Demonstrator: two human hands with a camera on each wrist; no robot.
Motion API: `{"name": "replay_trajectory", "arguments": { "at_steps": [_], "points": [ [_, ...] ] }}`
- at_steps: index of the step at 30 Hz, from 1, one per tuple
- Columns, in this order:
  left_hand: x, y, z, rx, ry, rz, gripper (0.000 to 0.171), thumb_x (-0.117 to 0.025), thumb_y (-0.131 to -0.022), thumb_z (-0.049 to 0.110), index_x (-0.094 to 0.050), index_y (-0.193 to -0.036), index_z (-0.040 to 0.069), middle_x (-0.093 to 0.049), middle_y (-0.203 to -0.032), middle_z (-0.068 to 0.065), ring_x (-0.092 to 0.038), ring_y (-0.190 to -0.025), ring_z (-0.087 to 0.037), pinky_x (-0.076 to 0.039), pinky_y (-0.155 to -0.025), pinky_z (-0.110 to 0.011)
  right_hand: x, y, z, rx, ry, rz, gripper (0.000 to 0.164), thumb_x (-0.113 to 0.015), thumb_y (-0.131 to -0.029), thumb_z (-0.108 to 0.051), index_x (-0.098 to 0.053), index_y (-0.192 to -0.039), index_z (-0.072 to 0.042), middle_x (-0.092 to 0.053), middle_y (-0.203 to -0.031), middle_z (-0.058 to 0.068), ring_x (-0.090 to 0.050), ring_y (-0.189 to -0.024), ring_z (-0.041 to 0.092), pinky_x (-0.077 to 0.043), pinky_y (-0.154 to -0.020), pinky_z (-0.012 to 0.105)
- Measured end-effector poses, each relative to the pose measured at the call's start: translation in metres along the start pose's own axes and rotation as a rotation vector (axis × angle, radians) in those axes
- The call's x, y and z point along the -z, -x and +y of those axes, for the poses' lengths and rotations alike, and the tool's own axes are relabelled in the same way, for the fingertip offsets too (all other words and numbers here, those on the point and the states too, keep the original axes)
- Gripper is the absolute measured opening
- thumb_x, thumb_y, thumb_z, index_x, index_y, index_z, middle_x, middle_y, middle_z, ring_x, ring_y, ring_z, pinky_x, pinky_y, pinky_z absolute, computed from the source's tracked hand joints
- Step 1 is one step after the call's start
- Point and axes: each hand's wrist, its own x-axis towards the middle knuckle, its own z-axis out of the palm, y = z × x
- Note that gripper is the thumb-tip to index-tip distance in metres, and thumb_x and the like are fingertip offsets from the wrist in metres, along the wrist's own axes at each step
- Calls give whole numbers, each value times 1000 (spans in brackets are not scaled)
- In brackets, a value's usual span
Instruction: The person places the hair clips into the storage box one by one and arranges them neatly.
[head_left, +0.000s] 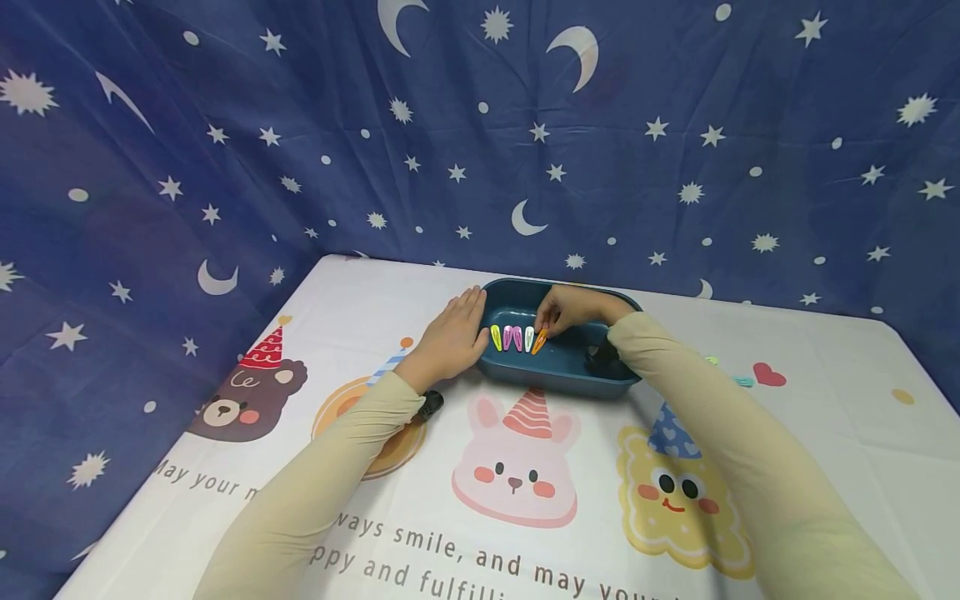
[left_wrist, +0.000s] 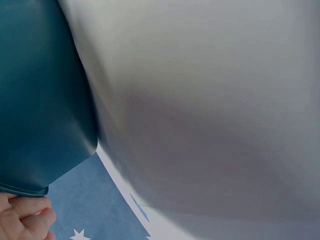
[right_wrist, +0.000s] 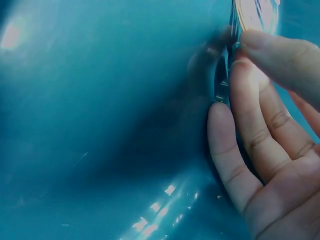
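A dark teal oblong basin [head_left: 570, 385] stands on the table. My left hand [head_left: 453, 337] rests against its left end with fingers extended; in the left wrist view its fingers [left_wrist: 30, 215] lie at the rim. Inside the basin, my right hand [head_left: 566, 307] pinches an orange hair clip [head_left: 539, 341] between thumb and fingertips. Left of that clip, in a row along the front inner side, are a yellow hair clip [head_left: 496, 337], two pink-purple hair clips [head_left: 517, 338] and a white hair clip [head_left: 529, 338]. The right wrist view shows the right fingers [right_wrist: 225, 135] close to the basin's surface.
Right of the basin, partly behind the right sleeve, lie a light blue hair clip [head_left: 743, 382] and a yellow-green one [head_left: 712, 360]. A white cloth with cartoon prints [head_left: 517, 483] covers the table. A blue star-patterned curtain [head_left: 450, 208] hangs behind the basin.
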Motion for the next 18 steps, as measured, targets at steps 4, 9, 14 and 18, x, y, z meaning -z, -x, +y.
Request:
{"name": "replay_trajectory", "arguments": {
  "at_steps": [4, 9, 14, 18],
  "points": [
    [-1, 0, 0, 5, 3, -2, 63, -34, -98, 29, -15, -149, -2, -15, -157, -17, -12, -147, -27, -12, -121, -38, 0, 0, -1, 9, 25, 11, 12, -67, -79, 4, -72, -91, 4, -71, -85, 12, -57, -68, 5, -51, -64, 17],
    [0, 0, 1, 6, 4, -1, 63, -35, -98, 29, -15, -149, -2, -15, -157, -17, -12, -147, -27, -11, -121, -38, -1, 0, 0, 15, 48, 31, 11, -68, -79, 3, -72, -89, 3, -71, -83, 11, -57, -68, 5, -50, -64, 17],
    [1, 1, 1, 5, 9, -2, 63, -35, -98, 29, -16, -149, -3, -15, -157, -17, -13, -147, -27, -12, -121, -38, -2, 1, -3, -4, 53, 54, 10, -68, -79, 3, -72, -89, 3, -69, -80, 10, -56, -68, 6, -49, -62, 17],
    [1, 1, 1, 4, 5, 1, 63, -35, -98, 29, -16, -149, -3, -16, -157, -17, -13, -147, -27, -12, -121, -38, -3, 2, -3, 5, 48, 73, 10, -68, -79, 3, -71, -88, 3, -70, -80, 12, -56, -68, 7, -49, -62, 17]
  ]
}}
